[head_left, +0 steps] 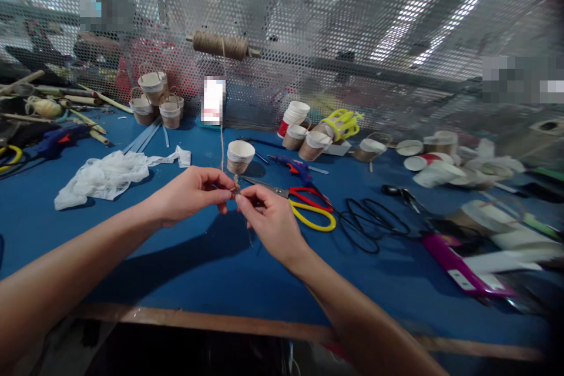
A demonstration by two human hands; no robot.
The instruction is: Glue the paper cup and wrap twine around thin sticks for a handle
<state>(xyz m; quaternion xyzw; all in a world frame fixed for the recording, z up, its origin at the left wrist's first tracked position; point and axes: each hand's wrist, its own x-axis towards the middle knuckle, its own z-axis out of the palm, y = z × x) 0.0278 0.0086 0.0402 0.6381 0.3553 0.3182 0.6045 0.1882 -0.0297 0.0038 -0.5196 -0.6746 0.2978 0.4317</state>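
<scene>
Near the middle of the blue table, my left hand [198, 191] pinches brown twine [237, 184] between thumb and fingers. My right hand [268, 214] is closed on the same twine, its fingertips almost touching those of my left hand. A thin loose end hangs below the fingers. Just beyond them stands a small twine-wrapped cup [240, 157] with a white rim. One strand [222, 147] runs up towards the twine spool [220, 45] on the mesh wall. Scissors [312, 208] with red and yellow handles lie right beside my right hand.
White gauze [106, 179] lies left, a blue glue gun [295, 169] behind the scissors. Small baskets [170, 113] stand back left, more cups [315, 144] back right. A black cable [370, 223] and purple package [462, 267] lie right. A wooden edge [211, 320] borders the table.
</scene>
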